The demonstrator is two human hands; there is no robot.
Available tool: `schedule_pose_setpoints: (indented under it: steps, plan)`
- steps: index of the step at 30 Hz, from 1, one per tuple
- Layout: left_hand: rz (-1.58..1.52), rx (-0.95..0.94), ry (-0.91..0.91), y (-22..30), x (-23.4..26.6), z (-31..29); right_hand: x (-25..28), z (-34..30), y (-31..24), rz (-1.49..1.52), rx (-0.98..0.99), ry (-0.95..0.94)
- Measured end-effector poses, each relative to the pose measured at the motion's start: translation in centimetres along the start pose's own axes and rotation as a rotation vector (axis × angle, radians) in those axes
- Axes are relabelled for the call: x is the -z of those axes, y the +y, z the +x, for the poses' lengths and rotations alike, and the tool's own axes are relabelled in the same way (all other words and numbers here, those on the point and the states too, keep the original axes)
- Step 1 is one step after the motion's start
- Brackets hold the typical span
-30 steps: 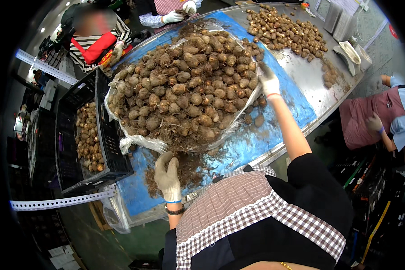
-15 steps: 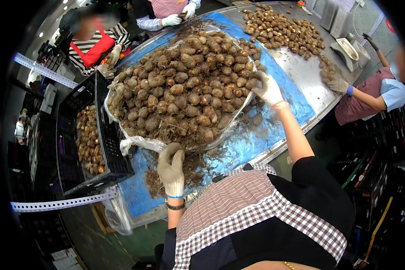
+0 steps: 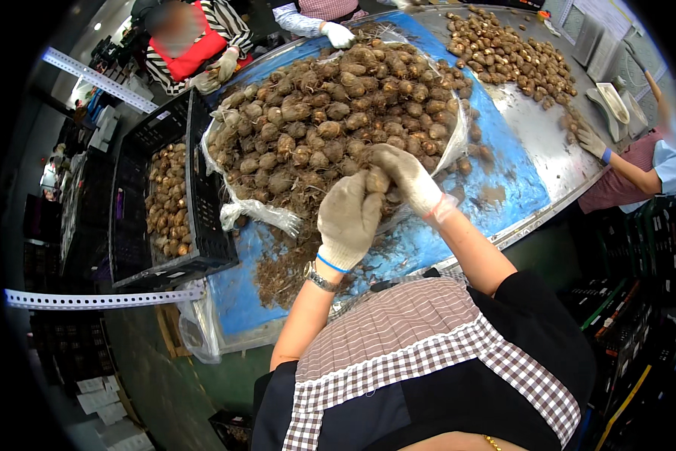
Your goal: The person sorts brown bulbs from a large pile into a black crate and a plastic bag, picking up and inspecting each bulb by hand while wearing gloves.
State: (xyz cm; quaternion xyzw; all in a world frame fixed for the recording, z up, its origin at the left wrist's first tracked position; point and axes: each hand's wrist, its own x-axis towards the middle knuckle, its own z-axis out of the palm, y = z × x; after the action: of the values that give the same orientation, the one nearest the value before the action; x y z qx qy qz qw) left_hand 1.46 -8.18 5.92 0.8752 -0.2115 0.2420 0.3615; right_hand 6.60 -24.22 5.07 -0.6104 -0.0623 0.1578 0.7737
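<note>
A small brown taro [image 3: 377, 180] is pinched between my two gloved hands, just over the near edge of a big taro heap [image 3: 323, 128]. My left hand [image 3: 348, 219] has its fingers closed against the taro's lower left side. From the right, my right hand [image 3: 405, 174] closes over it, hiding part of it. Hairy roots cling to many of the heaped taros. They lie on an opened white plastic sack [image 3: 259, 212], whose crumpled edge shows left of my left hand. Loose root fibres [image 3: 278, 279] lie on the blue sheet [image 3: 236, 301] nearer to me.
A black crate [image 3: 211, 225] holding taros stands left of the heap. Another taro pile [image 3: 511, 56] lies at the far right of the metal table [image 3: 529, 120], near a white scoop [image 3: 612, 103]. Co-workers in gloves stand at the far side and at the right.
My left hand has left the sack's near edge and my right hand the heap's right side. They have come together around one taro. The view has shifted slightly.
</note>
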Motion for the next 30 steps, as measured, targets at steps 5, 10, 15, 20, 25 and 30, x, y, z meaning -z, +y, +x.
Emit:
schedule_pose_setpoints:
  steps: [5, 10, 15, 20, 25, 30]
  plan:
    - [-0.159, 0.412, 0.077, 0.0, -0.6, -0.8, -3.4, 1.0, 1.8, -0.82, 0.599, 0.216]
    - [-0.681, 0.722, -0.002, -3.9, -1.5, -1.5, -5.4, -0.2, 0.5, -1.016, 0.84, 0.171]
    - [-0.87, 1.307, 0.0, -3.3, 0.3, -1.1, -5.7, 0.2, -0.7, -1.02, 0.751, -0.059]
    - [0.254, 0.155, 0.099, -2.4, 1.7, -0.5, -5.4, 2.7, 3.8, -0.597, 0.51, -0.038]
    - [-0.01, 0.18, 0.178, -3.7, 1.7, -0.4, -7.0, 2.3, 2.2, -0.722, 0.536, 0.179]
    - [-1.208, 1.351, -0.053, -5.1, 2.2, 0.3, -5.8, 2.2, 0.6, -0.93, 1.079, 0.128]
